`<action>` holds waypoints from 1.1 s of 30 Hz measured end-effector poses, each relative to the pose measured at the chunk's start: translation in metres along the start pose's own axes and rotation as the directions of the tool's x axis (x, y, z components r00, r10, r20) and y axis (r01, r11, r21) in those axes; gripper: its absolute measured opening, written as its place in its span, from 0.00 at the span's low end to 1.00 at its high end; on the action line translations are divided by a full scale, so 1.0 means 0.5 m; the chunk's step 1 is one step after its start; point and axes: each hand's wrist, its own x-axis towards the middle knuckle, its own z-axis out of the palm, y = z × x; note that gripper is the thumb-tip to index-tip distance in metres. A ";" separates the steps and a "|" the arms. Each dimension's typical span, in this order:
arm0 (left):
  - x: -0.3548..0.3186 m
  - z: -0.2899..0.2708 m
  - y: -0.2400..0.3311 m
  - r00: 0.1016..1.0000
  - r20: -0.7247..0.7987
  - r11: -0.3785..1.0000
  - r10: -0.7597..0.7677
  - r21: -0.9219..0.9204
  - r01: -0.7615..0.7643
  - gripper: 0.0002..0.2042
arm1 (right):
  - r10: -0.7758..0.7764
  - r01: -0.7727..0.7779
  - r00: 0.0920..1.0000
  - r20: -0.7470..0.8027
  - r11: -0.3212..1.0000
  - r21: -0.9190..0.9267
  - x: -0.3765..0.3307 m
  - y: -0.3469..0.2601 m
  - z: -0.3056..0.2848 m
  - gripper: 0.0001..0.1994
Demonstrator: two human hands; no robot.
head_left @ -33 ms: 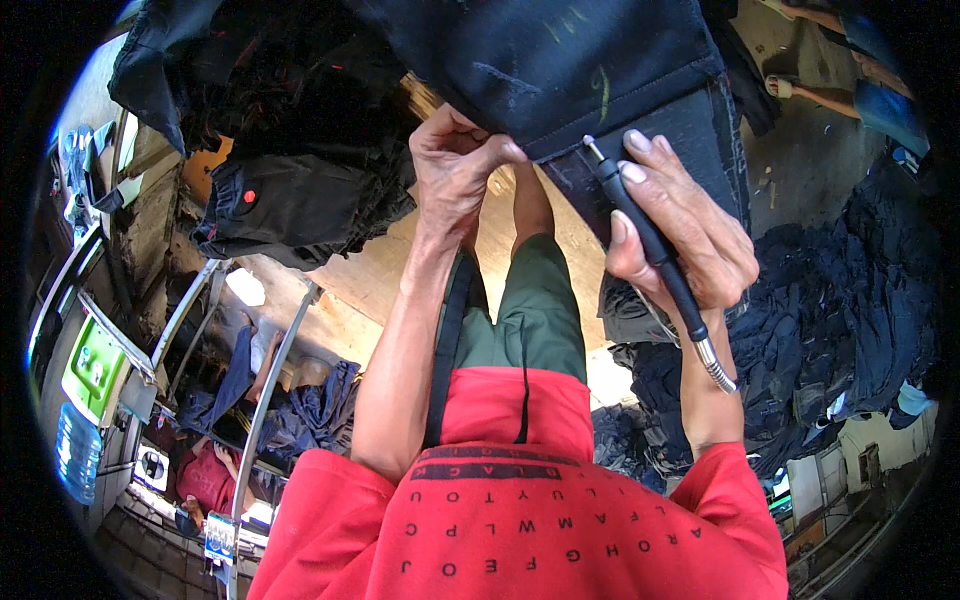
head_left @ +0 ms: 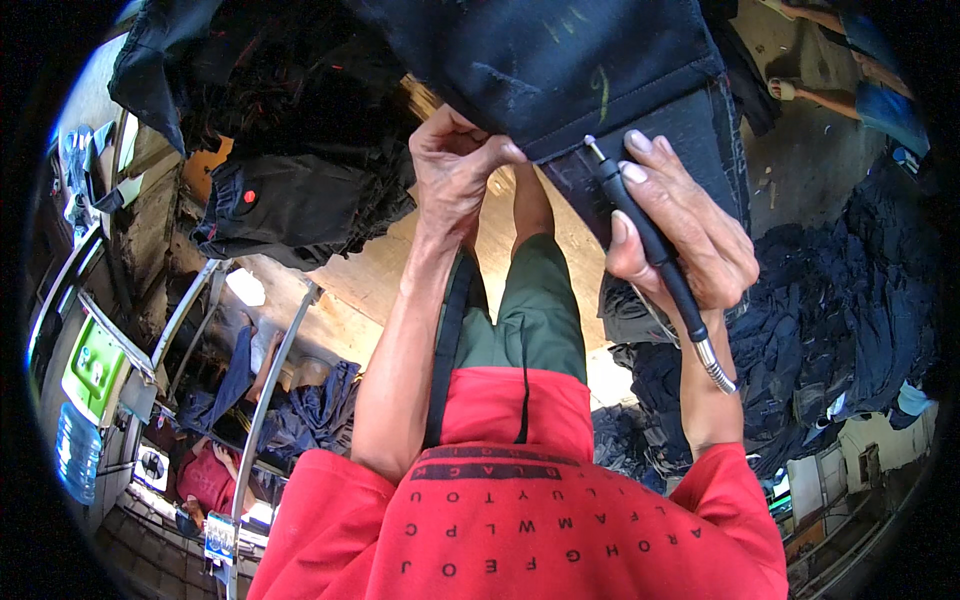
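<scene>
Dark navy cloth with a stitched hem and faint chalk marks spreads at the top middle. My left hand pinches its lower left corner between thumb and fingers. Against the lower flap of the cloth, my right hand grips a slim black pen-shaped tool with a narrow metal tip and a metal spring at its rear. The tip points up and left, close to the hem; whether it touches the cloth I cannot tell. The right hand's lower fingers are partly hidden behind the tool.
Folded black garments lie left of my left hand. A large heap of dark clothes fills the right side. Metal rails, a green basin and a blue water bottle stand left. Other people are at lower left and upper right.
</scene>
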 end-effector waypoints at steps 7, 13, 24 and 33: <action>0.015 0.000 -0.001 1.000 -0.012 1.000 -0.004 0.017 0.004 0.13 | -0.003 0.001 0.998 -0.065 0.999 -0.039 0.001 0.020 0.013 0.15; 0.025 -0.004 -0.007 1.000 -0.020 0.999 -0.020 -0.036 0.020 0.14 | 0.009 -0.014 0.995 -0.098 0.998 -0.056 0.002 0.027 0.021 0.15; 0.026 -0.002 -0.004 1.000 0.009 0.997 -0.010 -0.078 0.011 0.13 | 0.061 -0.069 0.995 -0.081 0.992 -0.102 -0.002 0.021 0.012 0.15; 0.028 -0.005 -0.002 1.000 -0.027 1.000 -0.012 0.012 0.013 0.13 | 0.142 -0.153 0.986 -0.086 0.979 -0.133 -0.002 0.015 0.008 0.16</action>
